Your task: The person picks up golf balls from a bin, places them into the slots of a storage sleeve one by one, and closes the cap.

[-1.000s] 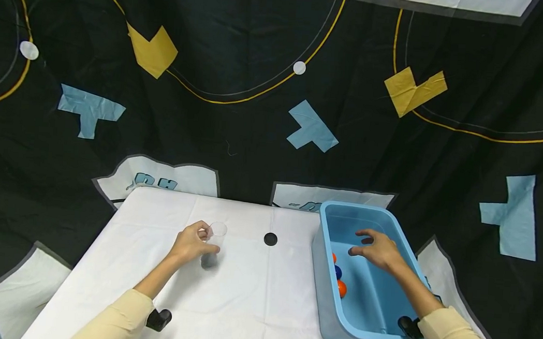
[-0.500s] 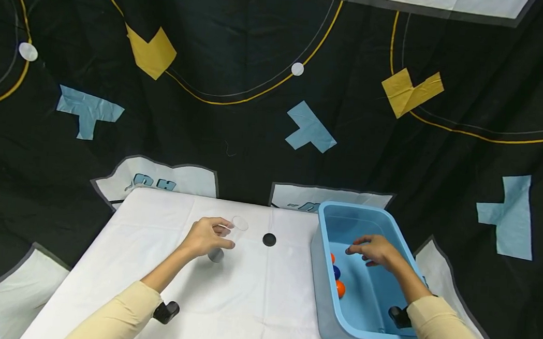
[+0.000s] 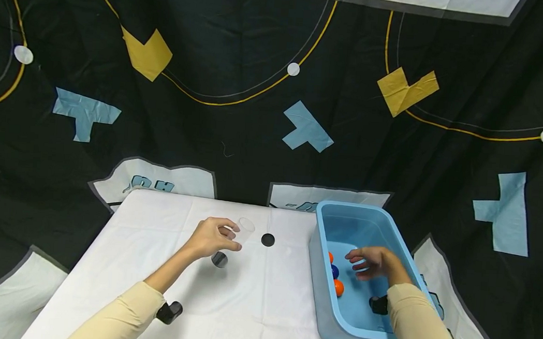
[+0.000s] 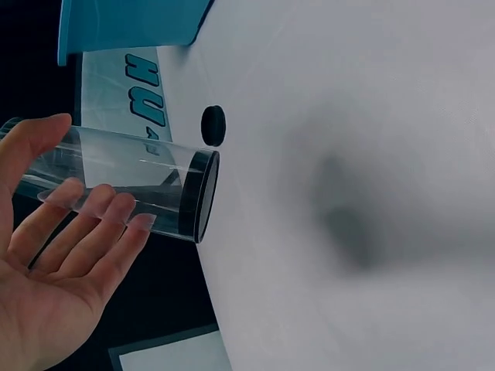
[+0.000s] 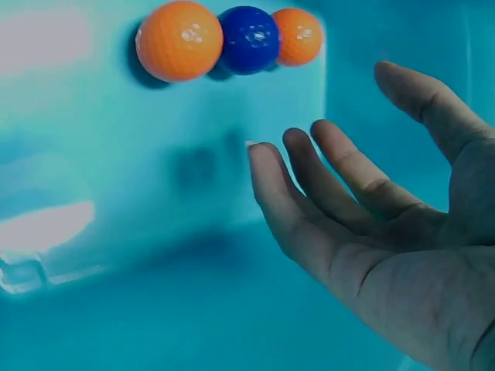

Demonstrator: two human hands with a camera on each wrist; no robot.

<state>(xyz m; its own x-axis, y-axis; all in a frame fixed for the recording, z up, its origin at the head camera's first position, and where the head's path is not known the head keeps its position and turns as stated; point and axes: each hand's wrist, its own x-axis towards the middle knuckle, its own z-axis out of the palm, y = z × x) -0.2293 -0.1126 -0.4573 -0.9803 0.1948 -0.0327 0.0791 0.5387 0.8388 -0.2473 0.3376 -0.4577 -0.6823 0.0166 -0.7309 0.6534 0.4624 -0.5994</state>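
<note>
Clear tube [image 4: 158, 174]; orange balls [image 5: 179, 40]; blue ball [image 5: 249, 40]; pale blue bin [image 3: 322, 297].

tilted clear tube [image 4: 147, 166]; three balls [image 5: 248, 40] lined up

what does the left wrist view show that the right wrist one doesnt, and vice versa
Only the left wrist view: the left hand holding a clear tube, with a black disc on the white table.
Only the right wrist view: the right hand, and a row of an orange ball, a blue ball and another orange ball.
Both: part of the blue bin, its outside in the first, its inside in the second.
</note>
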